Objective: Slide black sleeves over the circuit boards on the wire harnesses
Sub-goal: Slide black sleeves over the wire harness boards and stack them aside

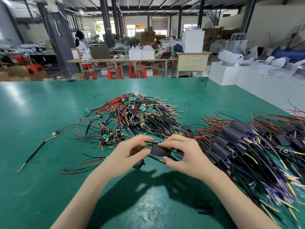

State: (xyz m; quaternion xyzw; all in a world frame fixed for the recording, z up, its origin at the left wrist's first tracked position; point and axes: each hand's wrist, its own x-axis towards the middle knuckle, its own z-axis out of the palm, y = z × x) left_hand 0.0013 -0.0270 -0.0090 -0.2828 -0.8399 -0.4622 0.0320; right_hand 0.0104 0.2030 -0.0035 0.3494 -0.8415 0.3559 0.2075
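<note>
Wire harnesses with bare green boards (130, 113) are heaped at the middle of the green table (41, 113), and a larger heap of sleeved harnesses (247, 146) is spread to the right; one harness is held between the two hands just in front of them. A snag is judged likely if the black sleeve (160, 150) is pushed on askew: a board corner or a capacitor could be caught at the sleeve mouth, and the soldered leads strained. Loose red and black wires could also be dragged in from the heap nearby. The right hand (184, 154) is curled, the sleeve being pinched between thumb and fingers. The left hand (132, 154) is curled as well, its fingers closed round the harness at the board end; the board itself is mostly hidden. A spare sleeve (138, 164) lies just under the left hand.
</note>
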